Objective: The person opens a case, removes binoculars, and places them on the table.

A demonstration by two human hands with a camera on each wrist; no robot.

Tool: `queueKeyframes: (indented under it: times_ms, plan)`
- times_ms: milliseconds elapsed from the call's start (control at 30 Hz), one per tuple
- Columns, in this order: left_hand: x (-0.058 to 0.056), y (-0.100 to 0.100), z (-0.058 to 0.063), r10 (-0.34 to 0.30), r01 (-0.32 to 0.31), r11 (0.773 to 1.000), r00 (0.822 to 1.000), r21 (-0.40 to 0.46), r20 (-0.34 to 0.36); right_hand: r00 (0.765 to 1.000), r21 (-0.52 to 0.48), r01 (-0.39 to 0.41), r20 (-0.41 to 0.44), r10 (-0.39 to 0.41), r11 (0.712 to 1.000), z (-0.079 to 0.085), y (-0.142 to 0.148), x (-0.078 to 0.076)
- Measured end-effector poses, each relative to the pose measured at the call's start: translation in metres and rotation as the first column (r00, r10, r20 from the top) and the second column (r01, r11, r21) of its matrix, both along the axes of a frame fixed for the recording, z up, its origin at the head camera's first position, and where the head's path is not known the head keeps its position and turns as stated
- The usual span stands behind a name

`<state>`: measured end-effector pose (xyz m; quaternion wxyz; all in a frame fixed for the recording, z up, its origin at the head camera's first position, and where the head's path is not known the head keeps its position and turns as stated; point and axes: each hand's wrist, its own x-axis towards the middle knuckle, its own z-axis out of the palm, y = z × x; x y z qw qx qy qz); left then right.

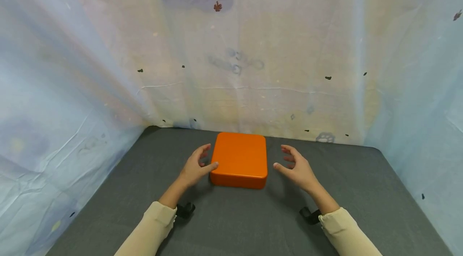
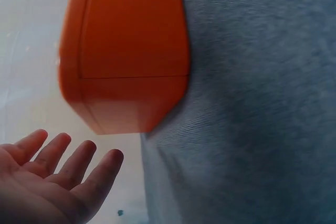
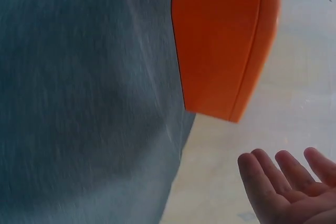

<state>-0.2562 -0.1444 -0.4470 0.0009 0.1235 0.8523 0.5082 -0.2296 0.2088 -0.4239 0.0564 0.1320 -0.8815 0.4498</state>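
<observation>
An orange box (image 1: 239,155) with rounded corners lies flat on the dark grey table, its smooth top facing up. A thin seam runs along the side of the box (image 2: 134,51) in the left wrist view. My left hand (image 1: 195,167) is at the box's left side, fingers loosely bent and thumb overlapping its edge in the head view. To the right of the box, with a visible gap, my right hand (image 1: 296,169) hovers with relaxed fingers and its palm turned inward. Neither hand grips anything.
The grey cloth-covered table (image 1: 238,224) reaches back to a pale patterned curtain (image 1: 275,47), which also hangs along both sides. Black straps (image 1: 186,210) sit at both wrists, by the cream sleeves (image 1: 153,224).
</observation>
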Motion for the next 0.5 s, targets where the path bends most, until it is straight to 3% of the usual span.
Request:
queueKeyframes:
  times_ms: [233,500]
  plan:
    - [-0.001,-0.001,-0.014,-0.02,0.02,1.0,1.0,-0.011,-0.003,0.996,-0.04,-0.049,0.066,0.052,0.998,-0.013,-0.012,-0.003]
    - [-0.003,-0.004,-0.023,-0.018,0.019,0.999,0.999,-0.027,0.051,0.98,-0.058,-0.081,0.177,0.09,0.995,-0.022,-0.023,-0.006]
